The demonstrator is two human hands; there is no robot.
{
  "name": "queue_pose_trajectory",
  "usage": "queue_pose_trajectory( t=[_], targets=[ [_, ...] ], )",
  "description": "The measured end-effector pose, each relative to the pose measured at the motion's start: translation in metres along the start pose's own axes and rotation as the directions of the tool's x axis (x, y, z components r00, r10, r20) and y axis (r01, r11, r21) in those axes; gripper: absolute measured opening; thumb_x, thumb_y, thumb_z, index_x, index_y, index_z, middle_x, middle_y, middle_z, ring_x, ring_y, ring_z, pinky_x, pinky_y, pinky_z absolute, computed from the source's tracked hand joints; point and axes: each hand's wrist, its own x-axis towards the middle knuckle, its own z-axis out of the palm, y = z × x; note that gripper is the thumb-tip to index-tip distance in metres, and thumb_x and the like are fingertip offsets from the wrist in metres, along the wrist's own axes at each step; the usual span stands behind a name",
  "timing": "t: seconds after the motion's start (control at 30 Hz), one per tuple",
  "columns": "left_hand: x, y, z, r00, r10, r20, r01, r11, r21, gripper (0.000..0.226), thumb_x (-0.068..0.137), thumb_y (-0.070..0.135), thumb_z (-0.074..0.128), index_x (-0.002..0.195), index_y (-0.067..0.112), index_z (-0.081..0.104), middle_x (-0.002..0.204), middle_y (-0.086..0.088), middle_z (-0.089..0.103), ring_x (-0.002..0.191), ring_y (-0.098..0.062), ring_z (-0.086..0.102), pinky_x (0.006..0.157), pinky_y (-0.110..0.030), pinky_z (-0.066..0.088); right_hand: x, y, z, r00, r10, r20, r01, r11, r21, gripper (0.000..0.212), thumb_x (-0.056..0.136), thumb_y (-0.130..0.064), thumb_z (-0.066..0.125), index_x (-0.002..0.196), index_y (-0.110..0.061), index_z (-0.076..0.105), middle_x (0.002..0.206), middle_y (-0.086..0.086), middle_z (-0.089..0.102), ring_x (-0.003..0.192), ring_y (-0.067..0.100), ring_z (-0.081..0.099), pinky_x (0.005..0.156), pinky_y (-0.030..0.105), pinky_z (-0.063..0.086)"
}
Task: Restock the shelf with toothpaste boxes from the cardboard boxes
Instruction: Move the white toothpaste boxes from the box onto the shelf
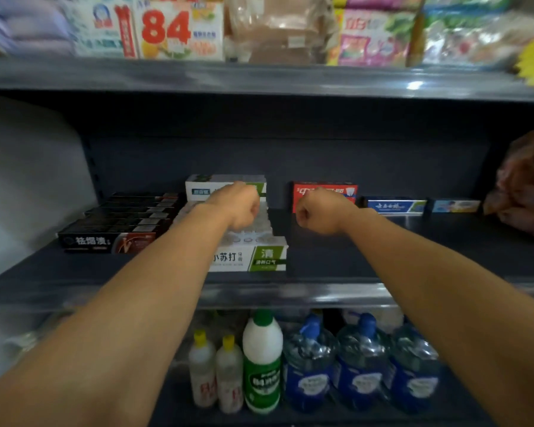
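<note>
Lowest and nearest in frame: cleaner bottles on the bottom shelf — white-and-green bottle (262, 362) at lower centre, two small yellow-capped bottles (215, 372) to its left, blue jugs (361, 362) to its right. Two bare forearms reached up from the bottom corners, over the metal shelf edge (290, 295), toward mid-frame.

On the middle shelf, centre: white-and-green toothpaste boxes (250, 257) ran front to back, with a raised one at the rear. Left hand (242, 206) was curled in a fist over that row, near the rear box; couldn't tell whether it pinched a box or just hovered, fingers hidden from this side. Right hand (319, 212) was fisted too, just in front of the red toothpaste box (324, 194), apparently holding nothing; contact not clear. Black toothpaste boxes (117, 224) were stacked at mid-left. Blue toothpaste box (395, 206) and a smaller one (455, 206) lay far right, at the back. Bare shelf gap between the green row and the red box. No cardboard boxes in view.

Top of frame: upper shelf with blurred packets, big "84" pack (179, 30) at upper left.

Risks, judged: knuckles knocking the rear green box off its row, or shoving the red box crooked when pulling back; motion blur hinted at quick movement.
</note>
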Motion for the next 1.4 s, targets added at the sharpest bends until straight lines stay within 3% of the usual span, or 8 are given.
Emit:
queue_pose_trajectory(
  t=[0.17,0.33,0.53,0.77,0.97,1.1,1.27,1.4],
  targets=[
    [-0.060,0.054,-0.001,0.999,0.043,0.019,-0.043,0.999,0.008,0.018,0.090,0.013,0.055,0.094,0.020,0.071,0.104,-0.006,0.066,0.097,-0.027,0.062,0.085,-0.038,0.053,-0.076,0.000,-0.005,1.000,0.017,0.008,-0.017,1.000,-0.002,0.020,0.084,-0.011,0.051,0.074,-0.021,0.065,0.087,0.005,0.067,0.082,0.028,0.060,0.069,0.033,0.052],
    [-0.111,0.103,0.021,0.987,0.116,0.110,-0.117,0.993,-0.002,0.018,0.085,0.011,0.057,0.092,0.019,0.072,0.102,-0.010,0.067,0.093,-0.030,0.063,0.080,-0.038,0.053,-0.151,0.005,0.003,0.998,0.050,0.027,-0.051,0.998,0.029,0.016,0.082,-0.015,0.055,0.075,-0.025,0.066,0.092,0.007,0.068,0.086,0.031,0.061,0.074,0.037,0.051],
    [-0.152,0.156,0.090,0.953,0.190,0.236,-0.177,0.981,-0.073,0.019,0.086,0.012,0.058,0.096,0.019,0.072,0.105,-0.010,0.068,0.095,-0.032,0.063,0.080,-0.039,0.054,-0.226,0.023,0.053,0.991,0.080,0.103,-0.086,0.995,0.056,0.014,0.083,-0.015,0.057,0.086,-0.016,0.071,0.092,0.008,0.071,0.090,0.031,0.061,0.077,0.038,0.052],
    [-0.166,0.208,0.189,0.892,0.258,0.371,-0.226,0.966,-0.128,0.022,0.085,0.011,0.054,0.097,0.018,0.071,0.103,-0.011,0.067,0.095,-0.033,0.062,0.080,-0.040,0.053,-0.285,0.058,0.141,0.964,0.130,0.234,-0.151,0.986,0.076,0.016,0.087,-0.015,0.053,0.084,-0.014,0.069,0.088,0.007,0.068,0.081,0.024,0.056,0.066,0.031,0.044],
    [-0.167,0.230,0.280,0.818,0.266,0.509,-0.197,0.962,-0.187,0.021,0.088,0.012,0.053,0.099,0.019,0.070,0.106,-0.007,0.066,0.096,-0.027,0.061,0.076,-0.036,0.050,-0.307,0.087,0.230,0.923,0.145,0.357,-0.196,0.975,0.109,0.020,0.090,-0.017,0.052,0.100,-0.016,0.069,0.102,0.006,0.067,0.097,0.026,0.057,0.075,0.034,0.045],
    [-0.167,0.238,0.340,0.776,0.241,0.582,-0.125,0.965,-0.232,0.022,0.090,0.011,0.054,0.105,0.016,0.069,0.110,-0.008,0.066,0.099,-0.026,0.062,0.076,-0.034,0.047,-0.312,0.100,0.300,0.900,0.151,0.410,-0.233,0.960,0.158,0.020,0.090,-0.021,0.052,0.099,-0.018,0.069,0.102,0.009,0.067,0.093,0.030,0.061,0.079,0.039,0.051],
    [-0.169,0.243,0.407,0.731,0.199,0.653,-0.042,0.968,-0.247,0.024,0.092,0.015,0.055,0.114,0.017,0.066,0.115,-0.006,0.064,0.101,-0.021,0.060,0.086,-0.033,0.050,-0.316,0.104,0.372,0.866,0.121,0.485,-0.239,0.953,0.188,0.018,0.094,-0.020,0.049,0.098,-0.016,0.067,0.099,0.004,0.067,0.090,0.019,0.061,0.084,0.035,0.051],
    [-0.167,0.239,0.442,0.708,0.155,0.689,0.012,0.973,-0.232,0.026,0.093,0.014,0.054,0.116,0.019,0.065,0.117,-0.006,0.063,0.103,-0.024,0.060,0.086,-0.036,0.051,-0.317,0.106,0.419,0.824,0.120,0.553,-0.257,0.950,0.177,0.025,0.097,-0.025,0.047,0.117,-0.020,0.061,0.120,0.004,0.062,0.106,0.020,0.058,0.092,0.036,0.048]
  ],
)
